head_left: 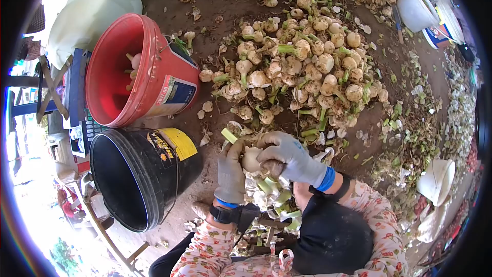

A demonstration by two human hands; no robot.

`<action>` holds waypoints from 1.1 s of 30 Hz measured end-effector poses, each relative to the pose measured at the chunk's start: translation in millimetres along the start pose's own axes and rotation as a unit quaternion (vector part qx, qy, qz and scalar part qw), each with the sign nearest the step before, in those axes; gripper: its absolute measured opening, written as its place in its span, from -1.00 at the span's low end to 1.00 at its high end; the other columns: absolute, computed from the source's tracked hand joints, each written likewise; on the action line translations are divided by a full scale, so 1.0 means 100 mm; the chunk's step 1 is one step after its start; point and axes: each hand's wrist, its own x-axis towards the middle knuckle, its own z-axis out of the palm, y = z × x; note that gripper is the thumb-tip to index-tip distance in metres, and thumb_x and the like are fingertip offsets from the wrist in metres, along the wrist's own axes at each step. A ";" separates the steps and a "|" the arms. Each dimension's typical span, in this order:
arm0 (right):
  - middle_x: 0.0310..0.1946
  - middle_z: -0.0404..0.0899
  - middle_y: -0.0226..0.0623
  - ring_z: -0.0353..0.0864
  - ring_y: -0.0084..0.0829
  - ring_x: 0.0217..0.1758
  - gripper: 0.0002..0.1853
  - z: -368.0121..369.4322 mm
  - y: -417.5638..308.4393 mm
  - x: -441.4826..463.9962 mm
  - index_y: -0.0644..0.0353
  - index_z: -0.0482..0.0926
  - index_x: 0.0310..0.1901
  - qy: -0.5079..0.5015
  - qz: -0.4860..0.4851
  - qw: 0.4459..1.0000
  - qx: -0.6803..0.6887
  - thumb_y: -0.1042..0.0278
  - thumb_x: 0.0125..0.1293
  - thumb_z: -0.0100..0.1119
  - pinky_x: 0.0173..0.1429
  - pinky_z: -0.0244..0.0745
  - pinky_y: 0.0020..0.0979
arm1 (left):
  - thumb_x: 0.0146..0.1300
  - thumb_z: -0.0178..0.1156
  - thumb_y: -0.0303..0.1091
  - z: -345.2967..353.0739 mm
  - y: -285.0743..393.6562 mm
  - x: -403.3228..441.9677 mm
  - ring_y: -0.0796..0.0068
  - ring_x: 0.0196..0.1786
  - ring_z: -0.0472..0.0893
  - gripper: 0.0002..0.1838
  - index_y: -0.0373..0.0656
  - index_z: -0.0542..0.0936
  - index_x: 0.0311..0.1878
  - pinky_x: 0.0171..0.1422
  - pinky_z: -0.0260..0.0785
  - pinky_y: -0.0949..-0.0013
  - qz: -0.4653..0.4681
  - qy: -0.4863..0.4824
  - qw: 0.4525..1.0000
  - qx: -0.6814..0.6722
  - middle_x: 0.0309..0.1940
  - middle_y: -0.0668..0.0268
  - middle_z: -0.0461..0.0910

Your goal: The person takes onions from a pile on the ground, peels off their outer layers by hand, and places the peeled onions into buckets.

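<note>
A pale bulb (251, 159) with a short green stem is held between my two gloved hands. My left hand (231, 173), in a grey-white glove, is closed around its stem side. On the bulb's other side, my right hand (293, 159) has its fingers bent against the bulb and its root end. Just beyond my hands lies a large heap of bulbs (312, 66) with cut stems and roots. Peeled leaves and stem scraps (269, 192) lie below my hands.
A red bucket (171, 79) with a few bulbs inside lies left of the heap, and a black bucket (179, 166) is nearer me. White buckets (416, 10) stand at the far right. A white container (435, 182) is at the right, among scattered peelings (410, 123).
</note>
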 end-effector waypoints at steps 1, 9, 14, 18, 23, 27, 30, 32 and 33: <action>-0.21 0.52 -0.28 0.54 -0.25 -0.13 -0.77 0.00 -0.01 0.00 0.09 0.51 -0.29 0.013 -0.011 0.999 0.028 0.52 -0.02 0.29 -0.09 0.43 -0.30 | 0.30 0.07 -0.34 -0.10 -0.06 0.05 0.50 -0.20 0.56 -0.74 -0.33 0.53 -0.08 -0.08 0.45 0.44 -0.020 -0.009 0.999 -0.033 -0.23 0.27 0.58; -0.16 0.58 -0.29 0.57 -0.36 -0.06 -0.91 -0.14 -0.45 -0.04 0.20 0.51 -0.24 -0.197 0.062 0.888 0.411 0.48 0.24 0.19 0.01 0.44 -0.34 | 0.30 0.01 -0.08 -0.39 -0.06 0.20 0.21 -0.24 0.57 -0.69 -0.15 0.53 -0.19 -0.18 0.47 0.21 -0.106 -0.233 0.937 -0.239 -0.30 0.19 0.59; -0.22 0.62 -0.19 0.63 -0.29 -0.12 -0.84 -0.01 -0.24 -0.23 0.16 0.53 -0.17 -0.280 0.142 0.938 0.149 0.34 0.24 0.16 -0.05 0.48 -0.29 | 0.28 0.02 -0.01 -0.39 0.17 0.19 0.16 -0.15 0.59 -0.66 -0.06 0.54 -0.13 -0.23 0.49 0.09 -0.103 -0.145 0.935 -0.306 -0.21 0.18 0.59; -0.27 0.60 -0.12 0.63 -0.15 -0.18 -0.75 0.12 0.22 -0.24 0.05 0.54 -0.14 -0.381 0.264 0.854 -0.237 0.23 0.14 0.16 -0.14 0.50 -0.21 | 0.31 0.01 -0.03 -0.07 1.23 -0.03 0.21 -0.03 0.55 -0.60 -0.12 0.49 0.03 -0.18 0.48 0.23 0.075 -0.073 0.955 -0.276 -0.05 0.18 0.55; -0.22 0.55 -0.12 0.58 -0.05 -0.15 -0.73 0.15 0.91 0.09 0.11 0.54 -0.16 -0.057 0.273 0.921 -0.271 0.16 0.17 0.18 -0.12 0.49 -0.17 | 0.35 -0.02 0.07 0.10 1.52 -0.16 0.38 -0.13 0.55 -0.49 -0.22 0.45 0.07 -0.15 0.49 0.41 0.187 -0.197 0.942 -0.195 -0.15 0.21 0.55; -0.13 0.51 -0.06 0.55 -0.02 -0.09 -0.71 0.36 1.42 0.36 0.18 0.54 -0.20 -0.095 0.322 0.881 -0.335 0.16 0.15 0.20 -0.08 0.46 -0.15 | 0.34 0.04 -0.14 0.11 0.71 -0.12 0.42 -0.16 0.57 -0.67 -0.17 0.47 0.02 -0.13 0.49 0.43 0.028 -0.089 0.994 -0.058 -0.23 0.26 0.56; -0.21 0.54 -0.06 0.54 0.04 -0.10 -0.72 0.33 1.64 0.22 0.19 0.54 -0.17 -0.099 0.298 0.913 -0.259 0.24 0.14 0.21 -0.07 0.46 -0.16 | 0.26 0.15 -0.20 -0.09 0.21 0.01 0.44 -0.06 0.54 -0.59 -0.19 0.44 0.11 0.02 0.44 0.40 0.007 -0.069 0.991 0.113 -0.13 0.26 0.54; -0.26 0.59 -0.22 0.58 -0.21 -0.19 -0.75 0.28 1.57 0.09 0.23 0.53 -0.14 -0.058 0.297 0.940 -0.159 0.29 0.21 0.19 -0.10 0.47 -0.28 | 0.18 0.23 -0.25 -0.20 -0.07 0.10 0.42 0.02 0.50 -0.50 -0.21 0.41 0.16 0.11 0.39 0.37 0.066 -0.042 0.976 0.201 -0.02 0.25 0.49; -0.26 0.57 -0.30 0.56 -0.33 -0.21 -0.73 0.25 1.37 0.08 0.24 0.52 -0.10 -0.041 0.312 0.949 -0.011 0.27 0.24 0.18 -0.10 0.47 -0.34 | 0.13 0.27 -0.28 -0.24 -0.24 0.16 0.41 0.07 0.47 -0.45 -0.23 0.39 0.18 0.15 0.36 0.35 0.129 -0.038 0.965 0.224 0.05 0.23 0.45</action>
